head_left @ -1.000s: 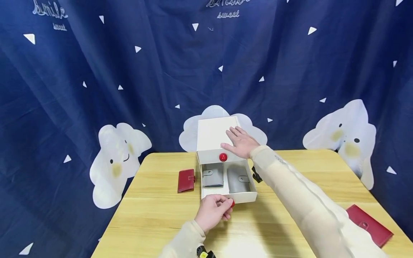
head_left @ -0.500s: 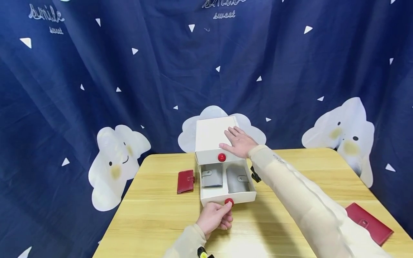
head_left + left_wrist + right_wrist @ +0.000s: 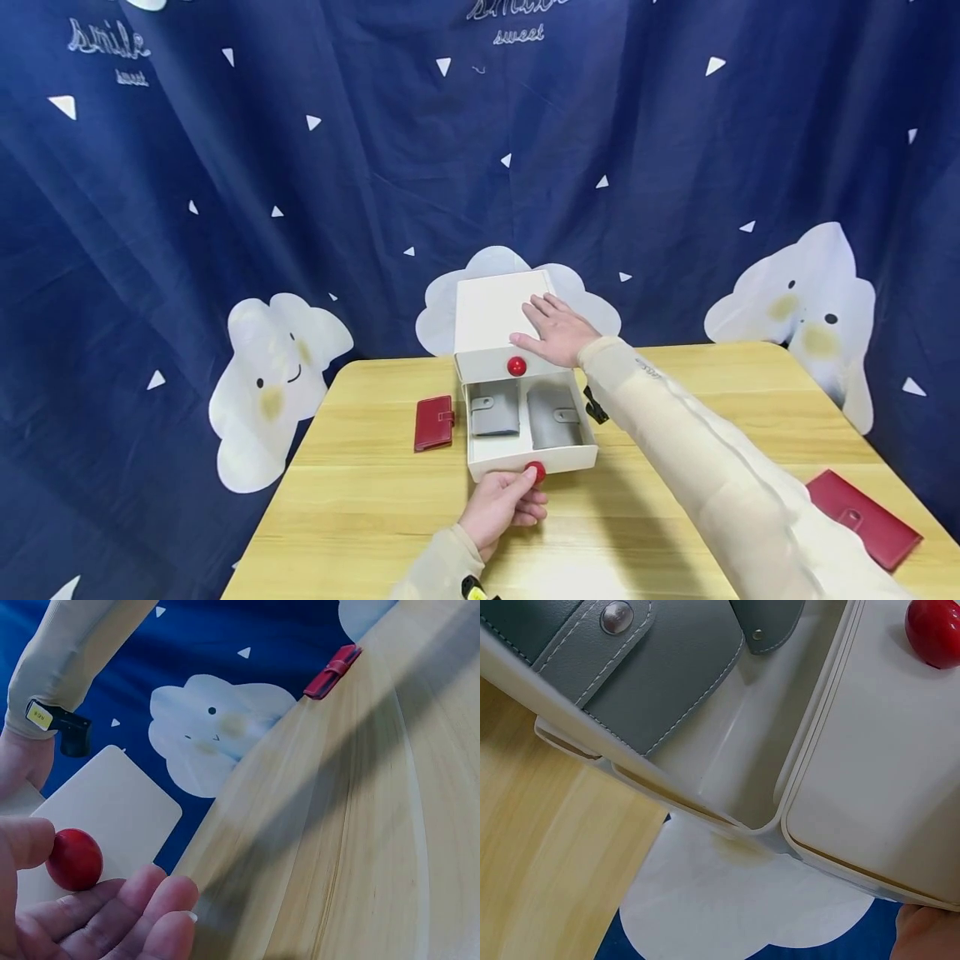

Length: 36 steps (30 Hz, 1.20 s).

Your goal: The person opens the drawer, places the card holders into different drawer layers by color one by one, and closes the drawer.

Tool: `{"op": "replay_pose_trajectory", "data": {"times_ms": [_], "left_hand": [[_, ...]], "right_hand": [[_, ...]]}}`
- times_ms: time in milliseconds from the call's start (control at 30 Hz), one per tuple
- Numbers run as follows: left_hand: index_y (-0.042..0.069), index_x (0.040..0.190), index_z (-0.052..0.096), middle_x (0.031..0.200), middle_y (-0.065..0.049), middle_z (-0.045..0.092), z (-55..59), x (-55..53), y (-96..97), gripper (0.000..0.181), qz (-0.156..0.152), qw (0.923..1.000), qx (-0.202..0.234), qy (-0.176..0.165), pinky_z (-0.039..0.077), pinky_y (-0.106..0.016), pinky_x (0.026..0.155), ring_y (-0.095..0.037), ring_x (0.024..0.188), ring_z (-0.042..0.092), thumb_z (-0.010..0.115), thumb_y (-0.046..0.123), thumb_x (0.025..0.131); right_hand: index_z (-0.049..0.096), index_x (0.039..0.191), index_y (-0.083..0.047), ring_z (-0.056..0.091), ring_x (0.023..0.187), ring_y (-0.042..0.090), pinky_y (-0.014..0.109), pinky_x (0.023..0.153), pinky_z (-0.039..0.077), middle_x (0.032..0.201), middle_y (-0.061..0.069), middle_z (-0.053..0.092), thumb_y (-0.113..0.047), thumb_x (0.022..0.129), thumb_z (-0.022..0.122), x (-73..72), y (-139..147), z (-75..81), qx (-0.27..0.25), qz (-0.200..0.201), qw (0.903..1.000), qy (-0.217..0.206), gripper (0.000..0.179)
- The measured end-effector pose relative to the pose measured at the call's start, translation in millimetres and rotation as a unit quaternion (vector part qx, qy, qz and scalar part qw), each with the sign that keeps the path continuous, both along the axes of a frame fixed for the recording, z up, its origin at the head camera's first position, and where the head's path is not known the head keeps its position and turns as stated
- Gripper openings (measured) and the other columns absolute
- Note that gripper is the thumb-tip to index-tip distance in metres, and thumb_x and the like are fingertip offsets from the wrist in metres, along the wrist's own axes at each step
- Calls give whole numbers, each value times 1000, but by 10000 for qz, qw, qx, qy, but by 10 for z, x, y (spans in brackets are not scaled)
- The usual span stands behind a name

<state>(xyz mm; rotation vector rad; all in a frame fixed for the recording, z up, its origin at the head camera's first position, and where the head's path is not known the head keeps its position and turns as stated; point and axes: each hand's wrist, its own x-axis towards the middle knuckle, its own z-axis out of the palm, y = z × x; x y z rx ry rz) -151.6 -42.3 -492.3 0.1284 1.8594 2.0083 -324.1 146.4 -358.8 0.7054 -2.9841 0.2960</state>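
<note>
A white two-drawer box (image 3: 491, 310) stands on the table, its lower drawer (image 3: 558, 459) pulled out. Two grey snap-strap wallets lie inside: a smaller left wallet (image 3: 495, 410) and a larger right wallet (image 3: 553, 418), seen close in the right wrist view. My left hand (image 3: 497, 508) pinches the lower drawer's red knob (image 3: 75, 859), thumb at its side and index finger below. On the box's top my right hand (image 3: 561, 333) rests with spread fingers, just above the upper red knob (image 3: 517, 366) of the closed upper drawer.
A small red wallet (image 3: 433, 422) lies left of the box. A larger red wallet (image 3: 862, 518) is at the table's right side, beyond my right sleeve (image 3: 697, 450). Behind the wooden table (image 3: 352, 483) hangs a dark blue curtain (image 3: 390, 167) with white clouds.
My left thumb and fingers have shifted slightly on the lower knob, showing more of it. The drawer and my right hand have stayed in place; the view has moved a little.
</note>
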Motion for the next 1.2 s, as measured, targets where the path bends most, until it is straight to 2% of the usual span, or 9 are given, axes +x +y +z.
{"op": "replay_pose_trajectory", "data": {"times_ms": [233, 467, 700, 867, 1200], "left_hand": [[-11, 102, 66, 89, -21, 70, 5, 2, 9, 45, 25, 10000, 63, 48, 55, -24, 61, -14, 67, 67, 61, 33, 94], [-7, 98, 68, 86, -17, 71, 12, -1, 20, 41, 11, 9999, 107, 61, 54, -23, 61, -14, 67, 67, 61, 33, 94], [-7, 98, 67, 85, -17, 70, 58, -18, 17, 42, 104, 9998, 60, 128, 56, -29, 66, -19, 71, 69, 59, 34, 95], [-6, 96, 67, 86, -18, 70, 80, -40, -13, 40, 140, 9998, 63, 157, 57, -32, 68, -21, 73, 69, 60, 34, 95], [-4, 95, 68, 83, -14, 70, 85, -102, -4, 40, 208, 9996, 25, 194, 56, -30, 67, -20, 72, 69, 61, 35, 94]], "right_hand": [[23, 152, -4, 8, 146, 31, 37, 118, 2, 158, 16, 18, -65, 96, 26, 16, 10, -4, -39, 18, 10000, 62, 83], [24, 151, -3, 9, 146, 31, 38, 118, 3, 158, 16, 19, -63, 96, 29, 17, 18, 6, -108, 5, 9999, 63, 82], [24, 152, -4, 8, 146, 30, 37, 118, 2, 158, 15, 18, -64, 96, 28, 18, 5, -9, -98, -37, 9999, 48, 82], [24, 152, -4, 7, 146, 31, 38, 118, 2, 158, 15, 17, -63, 96, 30, 42, 2, 18, -174, -14, 9998, 24, 81], [25, 151, -4, 9, 146, 31, 38, 118, 4, 157, 15, 20, -63, 96, 32, 42, 3, 5, -185, -23, 9998, 60, 81]]}}
